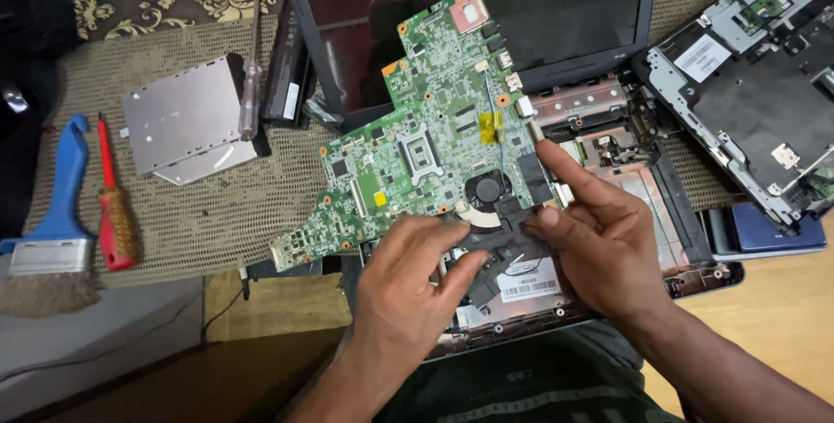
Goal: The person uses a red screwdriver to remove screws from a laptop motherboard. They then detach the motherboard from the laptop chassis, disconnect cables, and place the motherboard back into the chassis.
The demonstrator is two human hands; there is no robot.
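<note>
A green laptop motherboard (417, 136) lies tilted over an opened laptop base (643, 188). At its near edge sits a black cooling fan with a heat pipe (491, 193). My left hand (408, 271) pinches the black fan assembly from the near left, fingers closed on it. My right hand (599, 232) grips the same assembly from the right, index finger stretched up along the board's right edge.
A dark laptop screen (539, 6) stands behind the board. Another stripped laptop chassis (747, 84) lies at the right. On the woven mat at left are a silver drive caddy (187, 119), a screwdriver (250, 84), a red-handled screwdriver (113, 206), a blue brush (56, 214) and a black battery (287, 76).
</note>
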